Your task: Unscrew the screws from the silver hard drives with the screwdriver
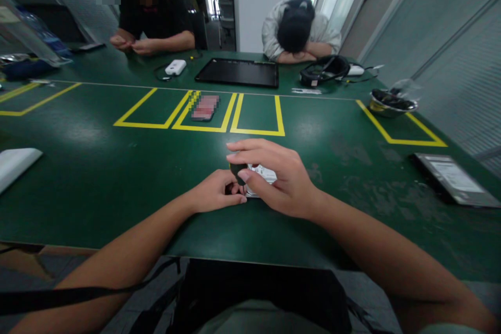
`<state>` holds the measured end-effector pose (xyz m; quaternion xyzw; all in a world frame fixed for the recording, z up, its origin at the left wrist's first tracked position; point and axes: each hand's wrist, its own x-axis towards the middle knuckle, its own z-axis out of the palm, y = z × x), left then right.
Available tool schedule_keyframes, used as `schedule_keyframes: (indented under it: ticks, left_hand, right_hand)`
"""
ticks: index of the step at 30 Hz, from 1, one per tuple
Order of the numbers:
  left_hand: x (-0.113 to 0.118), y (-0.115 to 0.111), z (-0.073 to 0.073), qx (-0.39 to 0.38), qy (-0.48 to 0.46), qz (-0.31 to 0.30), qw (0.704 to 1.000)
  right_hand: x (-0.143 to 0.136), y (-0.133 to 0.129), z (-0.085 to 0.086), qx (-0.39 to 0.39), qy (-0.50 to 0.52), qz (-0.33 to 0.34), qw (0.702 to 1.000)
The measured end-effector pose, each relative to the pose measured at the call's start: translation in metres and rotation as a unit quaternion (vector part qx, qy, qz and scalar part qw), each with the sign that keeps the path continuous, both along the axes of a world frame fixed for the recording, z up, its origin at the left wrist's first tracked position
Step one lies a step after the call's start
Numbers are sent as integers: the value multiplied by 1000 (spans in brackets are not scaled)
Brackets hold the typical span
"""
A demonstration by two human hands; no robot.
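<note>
On the green table before me lies a small hard drive (263, 173) with a silver and white top, mostly covered by my hands. My left hand (217, 191) rests at its left edge, fingers curled and thumb against the near corner. Above the drive, my right hand (279, 175) holds the dark, stubby handle of a screwdriver (238, 171) between thumb and fingers. The handle stands roughly upright. Its tip is hidden behind the hands.
A larger hard drive (456, 177) lies at right, below a metal bowl (393, 107) of dark items. Yellow tape rectangles (258, 131) mark the table; a phone (205, 108) lies in one. Behind are a black tray (238, 73), a headset (326, 69) and two seated people.
</note>
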<state>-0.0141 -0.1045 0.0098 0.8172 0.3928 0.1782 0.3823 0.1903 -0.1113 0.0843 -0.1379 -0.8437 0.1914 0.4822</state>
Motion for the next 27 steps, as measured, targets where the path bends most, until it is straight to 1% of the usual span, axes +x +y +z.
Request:
schedule_keyframes:
  ticks: [4,6,12,13,16,18,20,23,25,27]
  left_hand:
    - [0,0,1,8,-3,-4,1000]
    - [0,0,1,7,-7,-6,1000]
    - [0,0,3,8,6,5,1000]
    - [0,-1,3,8,6,2,1000]
    - [0,-1,3,2,5,-4,1000]
    - [0,-2,3,3,14,2,1000]
    - [-1,-2,4,5,24,11,1000]
    - [-1,-2,4,9,16,10,1000]
    - [-1,-1,2,6,2,6,1000]
    - [-1,-1,1,0,-6,4,1000]
  right_hand:
    - [1,1,0,-21,-3,21,1000]
    - [1,3,-1,-19,2,24,1000]
    - [1,3,-2,-12,16,-34,999]
    - [2,2,-1,-12,12,-29,999]
    - [3,1,1,-11,-11,14,1000]
    - [3,1,2,-12,-20,32,999]
    - [2,2,1,-11,-10,20,1000]
    - [2,2,1,-12,14,-21,1000]
    - [3,2,2,-15,15,-13,1000]
    - [4,2,3,-18,2,20,1000]
